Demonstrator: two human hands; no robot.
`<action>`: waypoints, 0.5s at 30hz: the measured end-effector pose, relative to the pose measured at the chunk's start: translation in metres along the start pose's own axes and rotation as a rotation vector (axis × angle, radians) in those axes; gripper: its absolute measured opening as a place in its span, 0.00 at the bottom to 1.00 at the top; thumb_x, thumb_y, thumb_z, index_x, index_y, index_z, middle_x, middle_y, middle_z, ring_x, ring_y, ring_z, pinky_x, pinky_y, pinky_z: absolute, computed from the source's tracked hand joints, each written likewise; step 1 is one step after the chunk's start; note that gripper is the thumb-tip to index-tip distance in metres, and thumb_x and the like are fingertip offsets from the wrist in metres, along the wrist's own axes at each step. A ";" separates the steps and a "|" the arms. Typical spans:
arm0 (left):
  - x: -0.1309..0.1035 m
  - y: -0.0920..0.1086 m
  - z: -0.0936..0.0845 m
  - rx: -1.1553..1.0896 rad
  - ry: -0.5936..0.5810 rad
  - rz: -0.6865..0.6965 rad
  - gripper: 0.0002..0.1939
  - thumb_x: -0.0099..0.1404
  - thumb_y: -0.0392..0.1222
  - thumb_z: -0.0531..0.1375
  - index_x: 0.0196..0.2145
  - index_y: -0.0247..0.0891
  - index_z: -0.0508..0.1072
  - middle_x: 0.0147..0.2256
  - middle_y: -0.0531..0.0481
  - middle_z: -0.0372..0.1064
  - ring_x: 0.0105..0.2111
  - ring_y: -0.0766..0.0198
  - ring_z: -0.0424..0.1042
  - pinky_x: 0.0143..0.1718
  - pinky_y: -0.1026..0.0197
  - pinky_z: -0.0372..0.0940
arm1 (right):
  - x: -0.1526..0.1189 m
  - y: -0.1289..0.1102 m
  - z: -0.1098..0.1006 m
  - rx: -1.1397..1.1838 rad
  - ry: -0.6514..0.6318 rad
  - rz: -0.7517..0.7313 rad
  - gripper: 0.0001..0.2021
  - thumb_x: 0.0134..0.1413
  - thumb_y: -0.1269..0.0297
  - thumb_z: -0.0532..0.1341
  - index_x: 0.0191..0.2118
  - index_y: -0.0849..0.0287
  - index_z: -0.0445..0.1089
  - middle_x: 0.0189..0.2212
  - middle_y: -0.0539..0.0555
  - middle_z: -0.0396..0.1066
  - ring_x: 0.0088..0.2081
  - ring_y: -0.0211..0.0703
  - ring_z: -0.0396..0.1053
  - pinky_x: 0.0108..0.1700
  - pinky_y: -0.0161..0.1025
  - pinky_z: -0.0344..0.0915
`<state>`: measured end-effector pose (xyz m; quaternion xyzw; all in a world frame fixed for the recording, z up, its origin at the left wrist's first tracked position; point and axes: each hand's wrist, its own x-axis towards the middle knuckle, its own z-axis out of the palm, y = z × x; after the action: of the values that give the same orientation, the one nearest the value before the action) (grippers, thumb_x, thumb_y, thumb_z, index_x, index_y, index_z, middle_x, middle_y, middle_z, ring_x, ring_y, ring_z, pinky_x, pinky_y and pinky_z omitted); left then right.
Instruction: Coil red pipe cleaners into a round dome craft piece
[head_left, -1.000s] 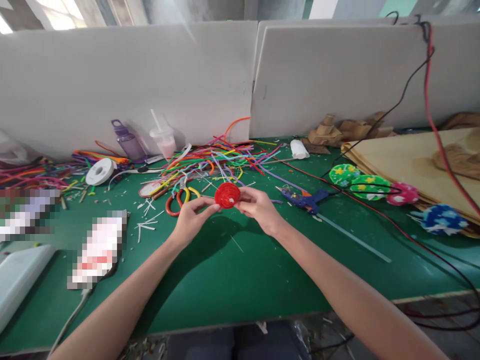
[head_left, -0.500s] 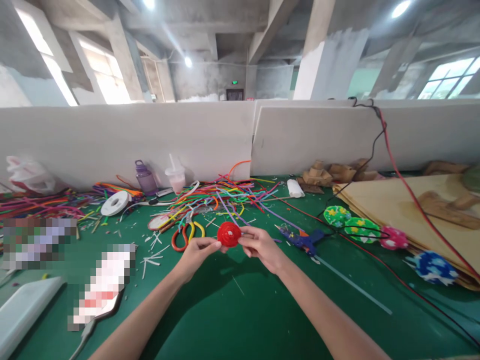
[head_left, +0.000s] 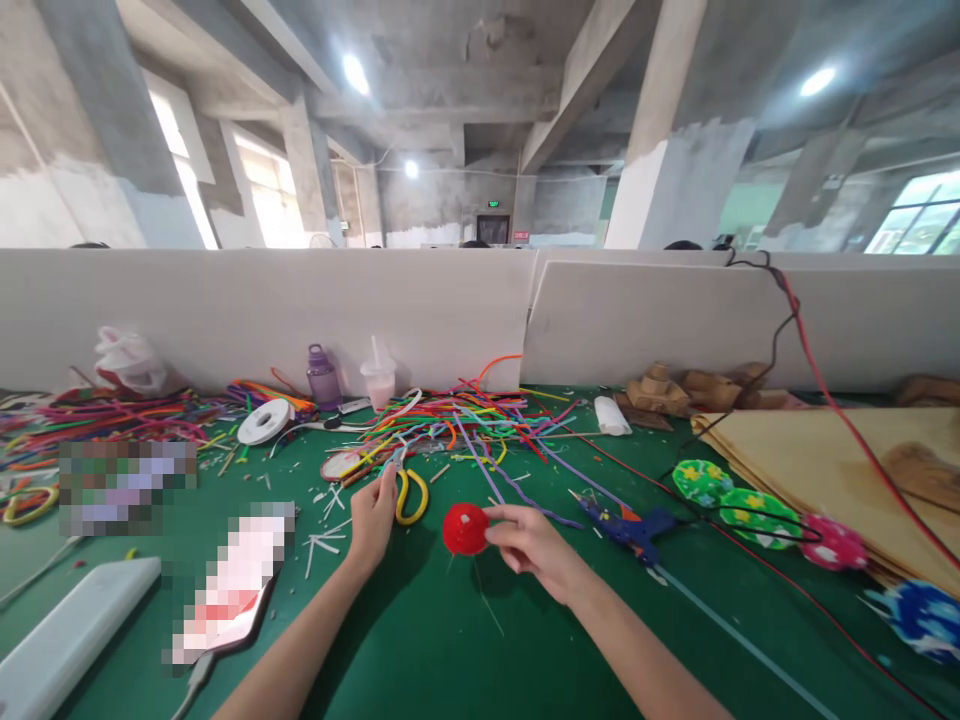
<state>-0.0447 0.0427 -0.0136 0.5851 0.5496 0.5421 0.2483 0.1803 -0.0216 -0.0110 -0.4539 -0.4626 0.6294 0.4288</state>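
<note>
My right hand [head_left: 534, 550] pinches a red coiled disc [head_left: 465, 528] of chenille stem just above the green table [head_left: 420, 660]. My left hand [head_left: 373, 518] has left the disc and reaches forward, fingers extended, onto the scissors [head_left: 409, 494] with orange and yellow handles. Whether the fingers grip the scissors I cannot tell. Behind them lies a tangle of coloured chenille stems [head_left: 457, 420].
A blue glue gun [head_left: 628, 522] with a clear glue stick lies right of my right hand. Patterned round pieces [head_left: 757, 510] and brown paper sheets [head_left: 832, 460] sit further right under red and black cables. A white tape roll [head_left: 264, 421], bottle [head_left: 323, 376], cup and white partition stand behind.
My left hand released the red disc and moved forward-left to the scissors. My right hand lowered the disc toward the table. The camera tilted up, showing the hall.
</note>
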 end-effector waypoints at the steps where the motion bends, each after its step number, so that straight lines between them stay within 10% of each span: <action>1: -0.002 0.000 0.000 0.016 0.015 0.016 0.29 0.63 0.64 0.48 0.14 0.41 0.52 0.13 0.56 0.49 0.17 0.68 0.51 0.21 0.62 0.49 | 0.001 0.001 0.000 -0.040 -0.007 0.023 0.21 0.40 0.62 0.64 0.44 0.64 0.70 0.18 0.48 0.70 0.14 0.29 0.53 0.19 0.33 0.39; 7: -0.008 0.001 0.001 0.069 -0.019 0.118 0.25 0.65 0.55 0.49 0.15 0.41 0.55 0.15 0.55 0.51 0.19 0.67 0.52 0.24 0.60 0.49 | 0.007 0.006 -0.006 -0.120 0.015 0.016 0.23 0.45 0.56 0.62 0.46 0.63 0.69 0.29 0.58 0.77 0.15 0.31 0.57 0.18 0.32 0.37; 15: 0.001 -0.007 0.001 0.269 -0.051 0.448 0.15 0.68 0.47 0.49 0.27 0.41 0.69 0.29 0.48 0.71 0.34 0.58 0.68 0.43 0.56 0.60 | 0.011 0.007 -0.023 -0.465 0.604 -0.459 0.17 0.52 0.48 0.57 0.33 0.58 0.71 0.19 0.52 0.69 0.18 0.40 0.60 0.22 0.38 0.54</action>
<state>-0.0466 0.0459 -0.0199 0.7334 0.4672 0.4907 0.0556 0.1988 -0.0080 -0.0238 -0.5873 -0.5346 0.2364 0.5598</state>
